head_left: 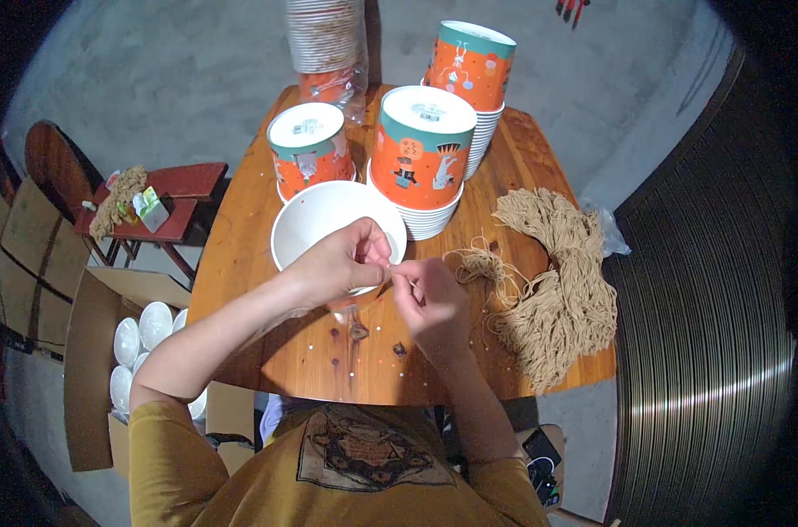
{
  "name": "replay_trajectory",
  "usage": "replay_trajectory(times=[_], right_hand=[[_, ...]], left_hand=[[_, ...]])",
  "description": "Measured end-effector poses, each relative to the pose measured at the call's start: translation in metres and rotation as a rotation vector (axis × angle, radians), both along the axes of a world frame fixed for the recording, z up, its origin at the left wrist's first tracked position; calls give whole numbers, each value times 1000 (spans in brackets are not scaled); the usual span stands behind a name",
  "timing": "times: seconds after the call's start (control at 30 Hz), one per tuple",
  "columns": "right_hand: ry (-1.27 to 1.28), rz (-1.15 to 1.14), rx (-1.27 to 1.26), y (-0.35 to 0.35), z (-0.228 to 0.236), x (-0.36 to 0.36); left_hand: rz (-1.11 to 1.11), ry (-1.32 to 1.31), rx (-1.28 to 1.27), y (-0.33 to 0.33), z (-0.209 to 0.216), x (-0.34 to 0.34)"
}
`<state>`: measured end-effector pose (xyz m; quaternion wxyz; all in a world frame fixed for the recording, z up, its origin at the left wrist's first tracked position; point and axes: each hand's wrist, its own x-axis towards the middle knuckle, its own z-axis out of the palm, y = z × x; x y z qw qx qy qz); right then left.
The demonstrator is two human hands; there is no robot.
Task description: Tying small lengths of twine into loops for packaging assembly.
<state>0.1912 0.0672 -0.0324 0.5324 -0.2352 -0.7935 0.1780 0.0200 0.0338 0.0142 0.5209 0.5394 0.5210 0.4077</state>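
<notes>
Pinching a strand [415,285] by the bowl [311,211]

We judge the step in hand to be fine work on the strand, perhaps knotting or parting it. The next move seems to call for a steady grip from one hand while the other works the end, with neither slipping.

Our left hand [342,263] has thumb and forefinger pressed together; our right hand [429,303] is closed likewise, its tips just beside the left's. The strand appears to run between the two pinches, though it is too fine for us to trace. The bowl lies under and just beyond our left hand; we cannot tell whether they touch. Just right of our right hand is a tangle [485,266], with a yarn bundle [579,303] farther right. Tubs [421,158] stand beyond both hands on the table [241,246].
</notes>
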Motion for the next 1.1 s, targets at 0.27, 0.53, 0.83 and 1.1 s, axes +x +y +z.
replay_trajectory(times=[0.27,0.53,0.83,1.1], right_hand=[[131,100,-411,-3,-2,-1],[172,101,-524,-2,-7,1],[160,102,-573,-2,-9,3],[174,109,-579,1,-18,4]], left_hand=[[-50,151,67,-7,11,6],[36,385,89,-8,5,5],[83,415,186,-7,2,7],[80,416,232,-6,-2,5]])
